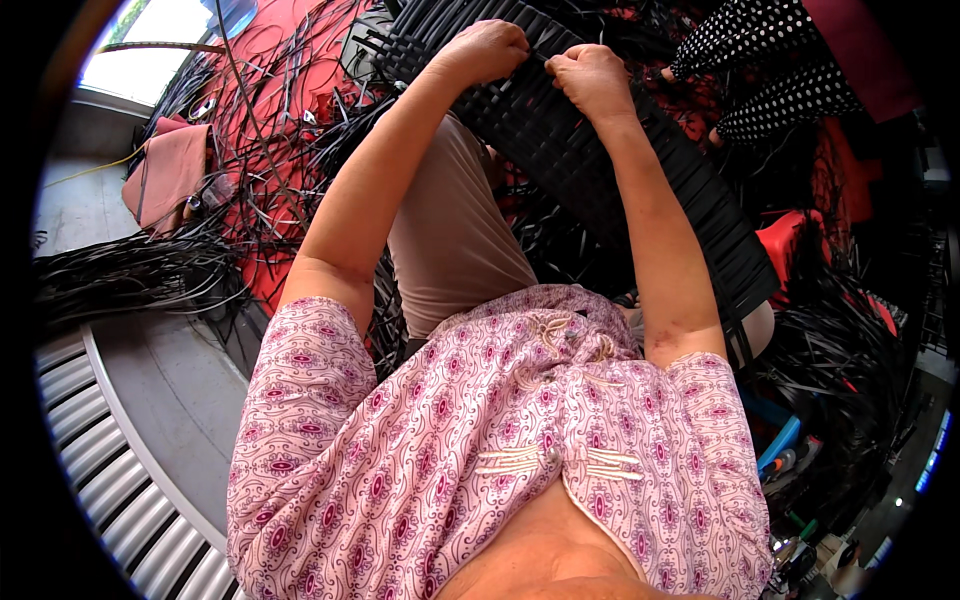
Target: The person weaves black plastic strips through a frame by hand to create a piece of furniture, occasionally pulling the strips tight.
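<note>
A dark woven panel (570,165) of flat black strips lies slantwise across my knees, from the top middle down to the right. Over its far part, my left hand (488,50) is closed in a pinch. Close beside it on the right, my right hand (592,82) is closed too, thumb against the fingers. A short piece of black strip (539,57) runs between the two hands, and both grip it. The fingers hide its ends, and I cannot tell where it joins the weave.
Loose black strips (140,275) lie heaped at the left, with more (850,390) at the right. A red sheet (265,60) covers the floor. Another person's dotted trouser legs (770,60) are at the upper right. Pale slats (120,480) stand at the lower left.
</note>
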The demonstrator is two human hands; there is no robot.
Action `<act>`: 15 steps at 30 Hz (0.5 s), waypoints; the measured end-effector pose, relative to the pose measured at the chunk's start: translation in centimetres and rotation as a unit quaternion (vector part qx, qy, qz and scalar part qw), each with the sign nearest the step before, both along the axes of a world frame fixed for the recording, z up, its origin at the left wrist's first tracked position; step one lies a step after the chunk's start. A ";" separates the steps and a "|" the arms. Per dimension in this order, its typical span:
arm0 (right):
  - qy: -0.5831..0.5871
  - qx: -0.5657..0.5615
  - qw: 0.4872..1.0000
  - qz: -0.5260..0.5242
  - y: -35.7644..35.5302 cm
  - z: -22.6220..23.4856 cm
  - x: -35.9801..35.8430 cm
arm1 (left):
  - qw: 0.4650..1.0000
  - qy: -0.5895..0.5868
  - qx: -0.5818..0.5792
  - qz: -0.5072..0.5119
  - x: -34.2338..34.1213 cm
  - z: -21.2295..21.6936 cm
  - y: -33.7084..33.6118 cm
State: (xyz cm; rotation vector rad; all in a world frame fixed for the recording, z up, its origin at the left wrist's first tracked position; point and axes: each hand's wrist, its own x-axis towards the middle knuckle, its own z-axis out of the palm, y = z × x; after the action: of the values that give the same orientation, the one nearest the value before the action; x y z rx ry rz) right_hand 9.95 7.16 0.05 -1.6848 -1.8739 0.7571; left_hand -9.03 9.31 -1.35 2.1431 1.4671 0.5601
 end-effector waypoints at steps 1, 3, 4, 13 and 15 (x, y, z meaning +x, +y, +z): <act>-0.025 0.003 1.000 -0.001 0.3 -0.2 -0.2 | 1.000 0.008 0.005 -0.005 0.1 -0.1 0.1; -0.073 0.009 0.997 -0.001 0.8 -0.4 -0.9 | 1.000 0.017 0.015 -0.012 0.1 -0.3 0.3; -0.086 -0.005 0.996 0.004 0.8 -0.2 -1.2 | 1.000 0.018 0.019 -0.014 0.0 -0.4 0.4; -0.149 0.016 0.988 0.031 1.2 -0.8 -1.8 | 0.995 -0.042 -0.085 -0.021 -0.9 0.3 0.3; -0.170 0.038 0.984 0.020 0.4 -0.5 -2.4 | 0.994 -0.062 -0.082 -0.033 -1.3 0.0 0.4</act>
State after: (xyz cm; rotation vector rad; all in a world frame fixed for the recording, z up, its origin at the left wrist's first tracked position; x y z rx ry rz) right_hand 7.57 7.52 -0.42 -1.8235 -2.1392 0.4244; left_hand -10.37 9.75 -1.39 1.9849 1.3238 0.5206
